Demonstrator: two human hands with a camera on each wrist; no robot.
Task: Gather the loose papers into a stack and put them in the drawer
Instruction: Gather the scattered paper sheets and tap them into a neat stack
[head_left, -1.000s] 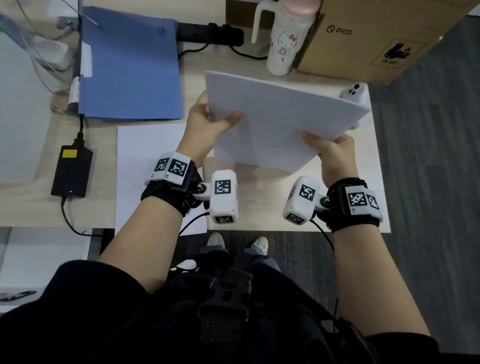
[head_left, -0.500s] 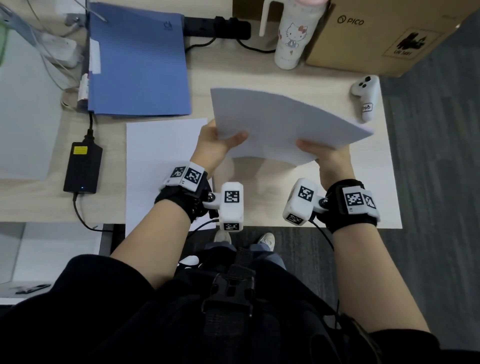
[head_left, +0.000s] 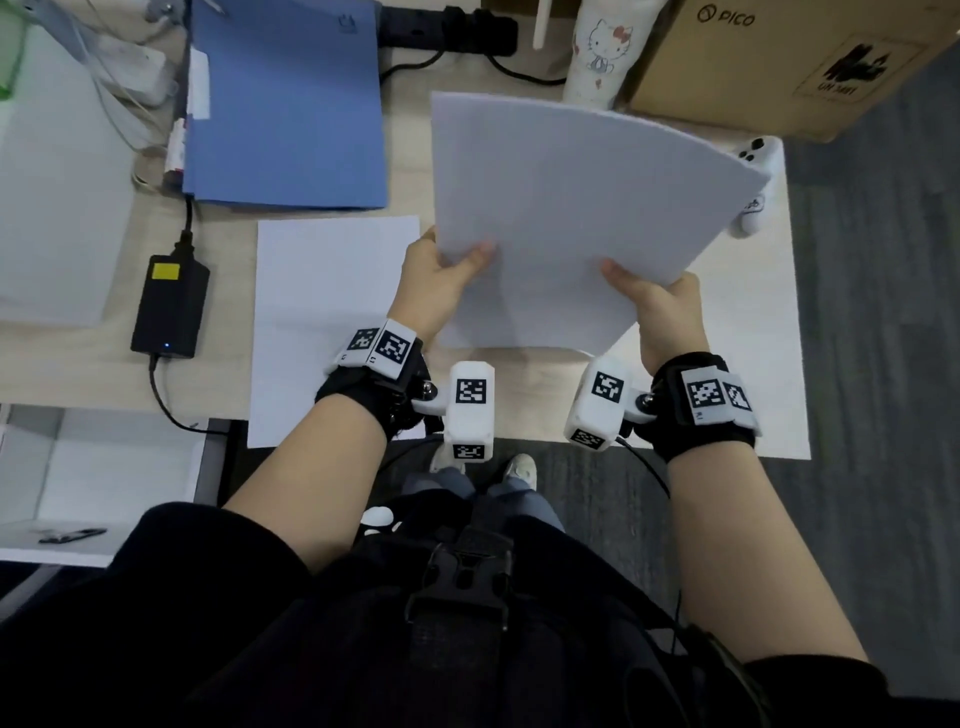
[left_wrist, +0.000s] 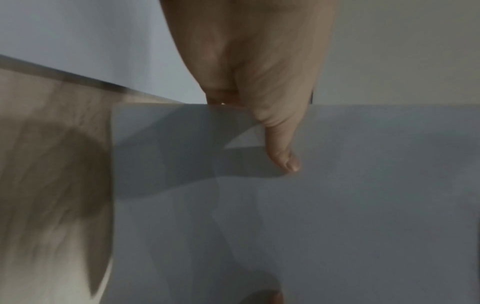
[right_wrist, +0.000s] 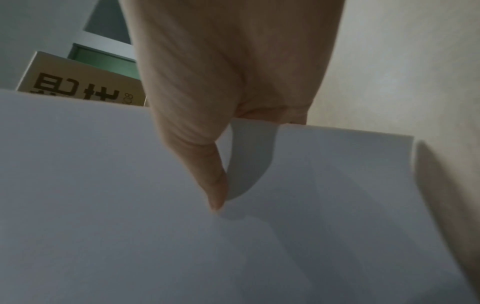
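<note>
Held item: thin stack of white paper sheets, lifted clear of the desk, tilted up toward 12 o'clock, far edge bowing.
Left hand: pinches the stack's near-left corner, thumb on top, other fingers hidden beneath the paper.
Right hand: pinches the near-right edge, thumb on top, fingers out of sight under the sheets.
Why this hold: two grips on the near edge likely keep the limp sheets squared and stop them fanning; the tilt suggests readiness to tap or carry.
Still loose: single white sheet flat on the desk at 9 o'clock of the left hand; another white sheet lies under and right of the stack at 4 o'clock. Gathering judged unfinished.
Drawer: open white compartment at 8 o'clock, below the desk edge, probably the target; cannot confirm.
Surface: pale wood-grain desk.
Also on the desk: blue folder at 11 o'clock, black power adapter at 9, white cartoon-print bottle and brown cardboard box at 1, white handheld controller at 2.
Floor: dark grey carpet.
</note>
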